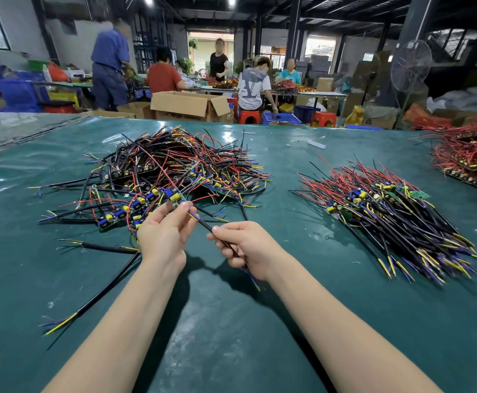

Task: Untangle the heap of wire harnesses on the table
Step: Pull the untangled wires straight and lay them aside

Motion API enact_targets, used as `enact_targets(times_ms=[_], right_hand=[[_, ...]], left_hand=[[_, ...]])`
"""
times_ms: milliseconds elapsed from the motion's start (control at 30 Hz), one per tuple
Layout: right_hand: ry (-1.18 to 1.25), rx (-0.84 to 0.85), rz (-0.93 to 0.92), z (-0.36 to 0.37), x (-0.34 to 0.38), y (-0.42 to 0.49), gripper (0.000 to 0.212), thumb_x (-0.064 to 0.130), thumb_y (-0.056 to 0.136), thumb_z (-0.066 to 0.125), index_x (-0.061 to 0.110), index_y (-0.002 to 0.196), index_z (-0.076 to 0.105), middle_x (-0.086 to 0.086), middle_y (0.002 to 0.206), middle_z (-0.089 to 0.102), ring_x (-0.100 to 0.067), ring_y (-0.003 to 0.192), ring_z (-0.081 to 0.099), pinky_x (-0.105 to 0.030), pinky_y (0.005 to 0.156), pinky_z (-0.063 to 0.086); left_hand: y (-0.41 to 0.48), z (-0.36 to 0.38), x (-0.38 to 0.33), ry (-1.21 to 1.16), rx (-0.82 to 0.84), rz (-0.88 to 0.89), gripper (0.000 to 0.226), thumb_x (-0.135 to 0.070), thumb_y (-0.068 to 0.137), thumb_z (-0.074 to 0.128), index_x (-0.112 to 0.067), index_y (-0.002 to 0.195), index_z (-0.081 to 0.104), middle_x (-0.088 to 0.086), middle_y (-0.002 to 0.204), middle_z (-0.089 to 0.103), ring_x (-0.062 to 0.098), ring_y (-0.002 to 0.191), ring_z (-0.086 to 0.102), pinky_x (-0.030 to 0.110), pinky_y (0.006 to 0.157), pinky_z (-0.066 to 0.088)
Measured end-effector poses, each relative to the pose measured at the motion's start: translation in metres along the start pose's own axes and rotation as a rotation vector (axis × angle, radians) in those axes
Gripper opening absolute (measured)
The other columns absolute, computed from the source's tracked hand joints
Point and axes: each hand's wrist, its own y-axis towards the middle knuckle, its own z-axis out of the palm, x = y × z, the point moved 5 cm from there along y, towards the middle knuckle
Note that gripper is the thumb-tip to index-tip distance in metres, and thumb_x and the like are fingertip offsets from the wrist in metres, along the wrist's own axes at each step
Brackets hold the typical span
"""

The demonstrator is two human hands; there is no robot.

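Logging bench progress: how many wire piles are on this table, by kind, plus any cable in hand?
Tangled heap: 1
Aligned pile: 1
Red heap, right edge: 1
Black cable, held by left hand and right hand: 1
Total: 4

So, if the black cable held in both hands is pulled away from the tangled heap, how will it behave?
Probably floppy: the black cable runs straight only between the left hand and right hand, while loose cables nearby curve. It may drag neighbours, since its far end joins the tangled heap. Thin, so likely light.
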Motion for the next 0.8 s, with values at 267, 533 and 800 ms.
enact_targets(times_ms=[267, 533, 800], right_hand=[[-0.122, 0.035, 0.045, 0.011, -0.005, -0.006, 0.022, 0.009, 0.09, 0.056, 0.008, 0.068, 0.058, -0.002, 0.052, 0.048, -0.002, 0.032, 0.039, -0.01, 0.032, 0.02], [-0.082, 0.107, 0.121, 0.02, -0.011, -0.009, 0.028, 0.014, 0.097, 0.045, 0.008, 0.071, 0.054, -0.003, 0.058, 0.045, -0.001, 0.033, 0.043, -0.011, 0.035, 0.033], [-0.161, 0.188, 0.222, 0.027, -0.01, -0.012, 0.027, 0.012, 0.094, 0.049, 0.007, 0.068, 0.055, 0.007, 0.039, 0.049, 0.0, 0.031, 0.041, -0.01, 0.031, 0.028]], left_hand=[[-0.001, -0.005, -0.005, -0.013, -0.092, 0.051, 0.018, 0.01, 0.086, 0.056, -0.006, 0.08, 0.05, 0.004, 0.055, 0.063, 0.005, 0.043, 0.06, 0.014, 0.048, 0.051], [0.0, -0.011, -0.006, -0.098, -0.148, 0.038, 0.018, 0.006, 0.089, 0.054, -0.007, 0.077, 0.05, 0.009, 0.076, 0.058, 0.003, 0.047, 0.061, 0.013, 0.052, 0.052], [0.0, -0.006, -0.011, -0.251, -0.172, 0.006, 0.02, 0.0, 0.091, 0.052, -0.007, 0.073, 0.052, -0.003, 0.049, 0.062, 0.003, 0.045, 0.06, 0.012, 0.053, 0.052]])
